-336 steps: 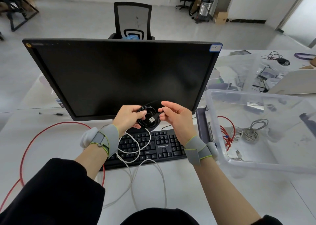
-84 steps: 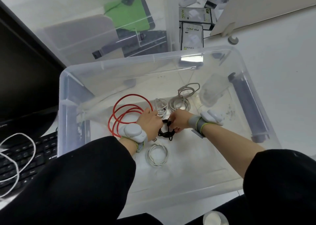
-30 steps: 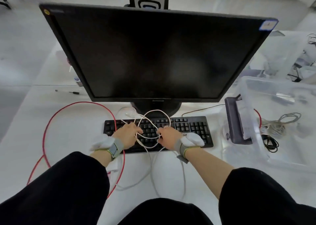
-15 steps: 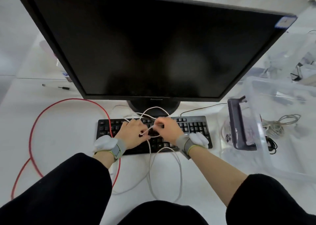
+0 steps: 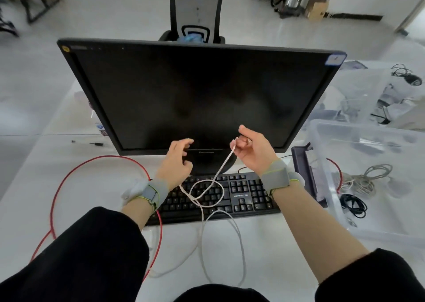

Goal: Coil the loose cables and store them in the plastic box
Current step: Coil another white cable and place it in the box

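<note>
White cable (image 5: 208, 186) trails from the right hand (image 5: 251, 151), which pinches one end, across the keyboard (image 5: 248, 196) onto the near surface (image 5: 92, 186). Left hand (image 5: 177, 163) hovers with loosely curled fingers, holding nothing. Coiling should go best in even loops gathered hand to hand, before carrying them right to the plastic box (image 5: 379, 230).

Hidden and cut-off parts around the desk

The monitor (image 5: 197, 94) hides most of its stand and the seat of the office chair (image 5: 196, 14) — the plastic box (image 5: 326, 170) runs off the right edge. The red cable (image 5: 69, 180) slips under the left sleeve; the white cable (image 5: 220, 219) vanishes behind the left hand (image 5: 176, 163).
</note>
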`<state>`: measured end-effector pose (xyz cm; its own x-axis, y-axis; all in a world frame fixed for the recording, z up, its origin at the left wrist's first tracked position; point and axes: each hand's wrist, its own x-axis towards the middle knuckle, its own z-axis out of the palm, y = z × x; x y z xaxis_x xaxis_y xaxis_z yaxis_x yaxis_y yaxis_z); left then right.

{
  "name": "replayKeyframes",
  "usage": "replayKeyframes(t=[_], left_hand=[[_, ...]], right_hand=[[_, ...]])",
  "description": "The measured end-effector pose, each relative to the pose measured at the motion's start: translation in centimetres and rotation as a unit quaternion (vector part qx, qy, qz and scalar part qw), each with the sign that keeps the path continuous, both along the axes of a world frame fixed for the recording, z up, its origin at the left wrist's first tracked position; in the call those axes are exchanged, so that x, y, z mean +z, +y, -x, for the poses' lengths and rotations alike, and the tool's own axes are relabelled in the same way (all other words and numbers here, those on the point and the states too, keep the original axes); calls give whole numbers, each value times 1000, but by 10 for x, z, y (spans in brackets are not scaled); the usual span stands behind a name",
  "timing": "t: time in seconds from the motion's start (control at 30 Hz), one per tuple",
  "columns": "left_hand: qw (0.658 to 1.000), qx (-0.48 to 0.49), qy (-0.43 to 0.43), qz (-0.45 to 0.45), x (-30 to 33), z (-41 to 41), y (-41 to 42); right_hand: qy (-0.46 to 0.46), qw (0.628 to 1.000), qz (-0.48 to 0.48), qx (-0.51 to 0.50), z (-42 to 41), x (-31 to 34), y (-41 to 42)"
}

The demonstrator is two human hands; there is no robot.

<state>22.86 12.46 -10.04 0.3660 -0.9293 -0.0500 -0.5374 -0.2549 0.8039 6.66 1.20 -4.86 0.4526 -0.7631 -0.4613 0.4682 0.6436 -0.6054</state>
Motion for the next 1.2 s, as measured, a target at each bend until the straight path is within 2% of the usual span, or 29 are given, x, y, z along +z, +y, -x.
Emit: replayKeyframes(t=[0.07, 0.2, 0.3, 0.4, 0.47, 0.53, 0.6, 0.67, 0.77, 0.83, 0.87, 0.93, 1.0, 1.07, 1.13, 1.17, 1.2], left_hand=[[998, -9, -48, 42, 18, 0, -10], [990, -115, -83, 9, 48, 5, -26], [989, -114, -89, 42, 61, 11, -31], [991, -101, -89, 25, 81, 12, -36], [996, -91, -7, -6, 104, 13, -40], [985, -80, 150, -43, 127, 13, -38], [931, -68, 359, -16, 147, 7, -38], [862, -44, 502, 51, 165, 4, -39], [815, 18, 559, 151, 181, 9, -42], [786, 52, 578, 213, 190, 12, -46], [769, 70, 588, 242, 196, 12, -48], [752, 103, 585, 287, 206, 10, -50], [774, 114, 544, 302, 210, 7, -52], [833, 65, 474, 277, 206, 6, -53], [931, -17, 304, 200, 197, 12, -50], [970, -58, 189, 144, 195, 17, -48], [987, -93, 93, 91, 192, 21, -47]], right_hand=[[-9, 998, 8, 56, -1, 12, 3], [9, 980, 76, 182, -2, 41, 8], [39, 962, 132, 236, 3, 59, 8], [65, 944, 189, 263, 1, 83, 4], [97, 942, 234, 218, -4, 100, -3], [157, 929, 283, 181, -5, 110, -10], [180, 921, 291, 187, -1, 111, -17], [150, 929, 273, 202, 6, 108, -18], [90, 941, 264, 190, 13, 99, -14], [116, 928, 298, 193, 16, 92, -11], [158, 909, 327, 207, 18, 88, -8], [267, 843, 389, 258, 24, 80, 0], [337, 771, 432, 325, 28, 78, 7], [347, 736, 454, 363, 28, 91, 13], [336, 732, 477, 351, 26, 113, 13], [334, 734, 492, 329, 26, 125, 12], [331, 734, 509, 305, 26, 137, 10]])
